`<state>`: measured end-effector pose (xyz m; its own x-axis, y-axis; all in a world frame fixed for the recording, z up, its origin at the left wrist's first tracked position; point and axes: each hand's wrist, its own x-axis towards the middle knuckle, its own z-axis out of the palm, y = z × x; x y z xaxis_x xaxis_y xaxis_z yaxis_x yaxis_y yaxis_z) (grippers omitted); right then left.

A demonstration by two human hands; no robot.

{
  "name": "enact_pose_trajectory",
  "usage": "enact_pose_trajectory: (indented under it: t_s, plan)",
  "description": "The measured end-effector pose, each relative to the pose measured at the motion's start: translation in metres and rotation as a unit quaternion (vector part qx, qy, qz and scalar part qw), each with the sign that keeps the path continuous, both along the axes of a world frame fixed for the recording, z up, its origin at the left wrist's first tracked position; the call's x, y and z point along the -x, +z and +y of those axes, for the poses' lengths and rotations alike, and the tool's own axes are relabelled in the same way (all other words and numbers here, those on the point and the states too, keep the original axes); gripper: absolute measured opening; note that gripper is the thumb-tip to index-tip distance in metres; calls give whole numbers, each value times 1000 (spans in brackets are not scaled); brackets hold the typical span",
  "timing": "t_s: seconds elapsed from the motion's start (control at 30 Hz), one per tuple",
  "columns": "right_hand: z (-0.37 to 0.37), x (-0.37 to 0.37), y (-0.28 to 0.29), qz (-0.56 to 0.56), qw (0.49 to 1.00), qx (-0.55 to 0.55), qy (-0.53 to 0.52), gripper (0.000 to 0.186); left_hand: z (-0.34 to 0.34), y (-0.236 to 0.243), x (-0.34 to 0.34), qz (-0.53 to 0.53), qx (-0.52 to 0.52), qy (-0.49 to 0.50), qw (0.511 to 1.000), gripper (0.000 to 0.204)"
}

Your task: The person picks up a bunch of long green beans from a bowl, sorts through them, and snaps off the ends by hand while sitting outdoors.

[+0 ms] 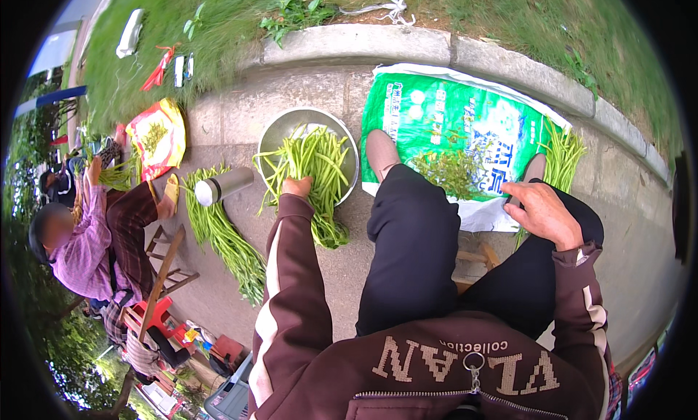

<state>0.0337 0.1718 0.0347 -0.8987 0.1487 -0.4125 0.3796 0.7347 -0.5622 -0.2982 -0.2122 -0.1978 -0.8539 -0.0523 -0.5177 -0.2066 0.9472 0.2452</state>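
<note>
My left hand is closed around a thick bunch of long green vegetable stems, which lies across a round metal basin and hangs over its near side. Above my right thigh, my right hand has its fingers stretched out, with nothing visible in them. It is close to the near right edge of a flattened green and white sack. Leafy green scraps lie on the sack between my feet. More stems rest by the sack's right side, beyond my right foot.
To the left, another bundle of stems lies on the pavement, with a steel flask on its side against it. A person sits farther left near a red and yellow sack. A stone kerb borders the grass.
</note>
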Motion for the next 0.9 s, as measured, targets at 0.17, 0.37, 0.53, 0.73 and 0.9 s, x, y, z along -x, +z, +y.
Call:
enact_pose_trajectory:
  t_s: [0.17,0.37,0.53,0.73,0.9]
  plan:
    - [3,7,4,18,1000,11,10,31,-15,-11,-1,60,51,8,997,48]
    - [0,9,16,-34,999,17,5,31,-13,34,-22,130,4,46,990,38]
    - [-6,1,15,72,997,25,22,32,-39,84,-41,169,-31,45,984,40]
    - [-11,0,22,38,998,42,1,33,-74,145,-57,233,-78,47,968,29]
    - [-8,-6,22,18,999,51,-3,35,-95,216,-69,199,-246,136,939,24]
